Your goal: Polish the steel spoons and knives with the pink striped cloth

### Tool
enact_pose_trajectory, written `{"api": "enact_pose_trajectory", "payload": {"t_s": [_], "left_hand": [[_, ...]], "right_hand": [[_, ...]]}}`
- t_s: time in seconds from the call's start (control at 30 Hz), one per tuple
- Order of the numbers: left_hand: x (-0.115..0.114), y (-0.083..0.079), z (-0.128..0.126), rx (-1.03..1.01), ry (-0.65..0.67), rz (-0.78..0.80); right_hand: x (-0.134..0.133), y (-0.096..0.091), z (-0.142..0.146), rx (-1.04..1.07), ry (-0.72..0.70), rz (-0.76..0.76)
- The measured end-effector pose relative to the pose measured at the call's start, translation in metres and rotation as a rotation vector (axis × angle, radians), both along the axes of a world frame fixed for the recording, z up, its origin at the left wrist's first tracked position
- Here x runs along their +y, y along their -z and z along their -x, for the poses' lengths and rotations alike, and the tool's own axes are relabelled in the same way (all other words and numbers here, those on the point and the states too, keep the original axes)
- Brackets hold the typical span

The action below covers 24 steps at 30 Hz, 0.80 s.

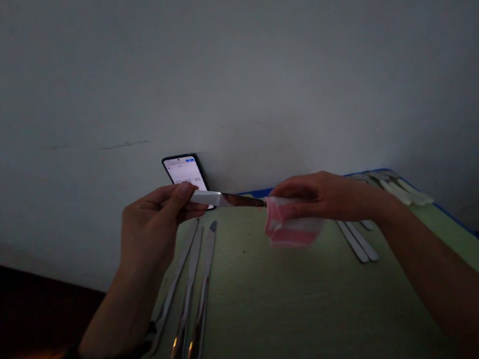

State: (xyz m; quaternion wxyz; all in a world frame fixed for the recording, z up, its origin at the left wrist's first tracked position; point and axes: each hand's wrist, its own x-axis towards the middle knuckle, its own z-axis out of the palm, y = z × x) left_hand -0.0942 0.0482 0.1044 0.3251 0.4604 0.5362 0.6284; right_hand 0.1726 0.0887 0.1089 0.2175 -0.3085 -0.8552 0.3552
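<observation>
My left hand pinches the pale handle of a table knife, held level above the table. The blade points right, and its tip end is hidden in a pink and white cloth. My right hand is closed on that cloth around the blade's end. Below my left hand, several metal knives lie side by side on the table. Under my right wrist lie several pieces of cutlery with pale handles.
A lit phone leans upright against the grey wall behind the table. More cutlery with cream handles lies at the far right corner. The table's blue edge runs down the right side.
</observation>
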Motion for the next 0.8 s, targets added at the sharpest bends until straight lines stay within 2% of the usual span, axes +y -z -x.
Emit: {"api": "enact_pose_trajectory", "payload": {"t_s": [0.2,0.4,0.63,0.8], "left_hand": [[0.005,0.005,0.003,-0.029,0.035,-0.035],[0.008,0.009,0.004,-0.044,0.055,-0.056],[0.006,0.008,-0.002,-0.057,0.071,-0.021],[0.006,0.006,0.002,-0.003,0.042,-0.022]], "right_hand": [[0.000,0.002,0.006,-0.234,0.017,-0.100],[-0.001,-0.001,0.008,-0.255,-0.033,-0.003],[-0.001,0.005,0.014,-0.274,0.014,-0.103],[0.000,0.007,0.016,-0.288,-0.043,-0.045]]}}
